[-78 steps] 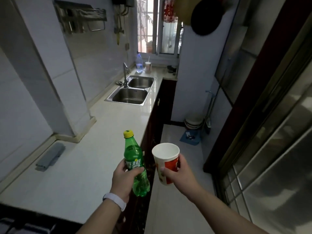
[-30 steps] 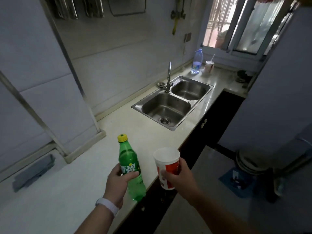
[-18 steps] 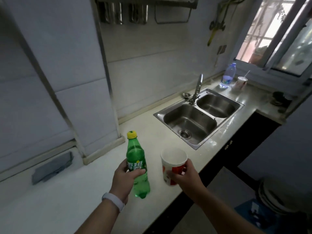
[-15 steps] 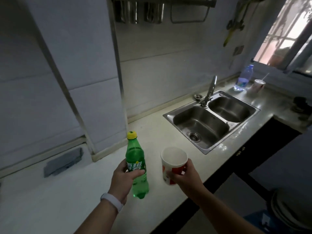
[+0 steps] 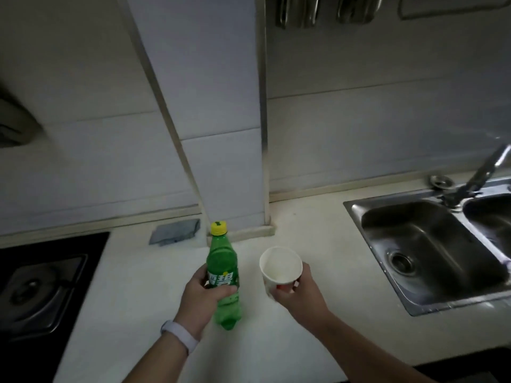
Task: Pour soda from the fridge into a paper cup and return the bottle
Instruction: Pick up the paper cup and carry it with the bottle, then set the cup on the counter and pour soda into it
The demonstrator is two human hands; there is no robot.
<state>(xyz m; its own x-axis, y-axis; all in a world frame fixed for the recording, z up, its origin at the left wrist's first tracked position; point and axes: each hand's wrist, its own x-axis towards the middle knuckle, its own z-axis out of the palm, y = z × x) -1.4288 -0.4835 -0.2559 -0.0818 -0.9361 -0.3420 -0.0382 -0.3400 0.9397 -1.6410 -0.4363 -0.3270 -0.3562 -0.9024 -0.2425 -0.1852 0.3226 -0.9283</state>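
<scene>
while a dark stove [image 5: 41,288] fills the left edge of the table [image 5: 138,299] and a grey cloth [image 5: 174,235] lies at its back edge, the left hand [image 5: 204,297] curls round the middle of an upright green soda bottle [image 5: 222,261], its yellow cap [image 5: 218,228] on, over the table's middle. just beside it, apart, the right hand [image 5: 300,294] grips a white paper cup [image 5: 280,268] low down, mouth up. a steel sink [image 5: 431,244] sits at the right edge.

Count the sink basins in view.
2. The left basin, drain visible, lies right of the paper cup; the right basin is cut off at the frame's right edge, so more could lie beyond.
</scene>
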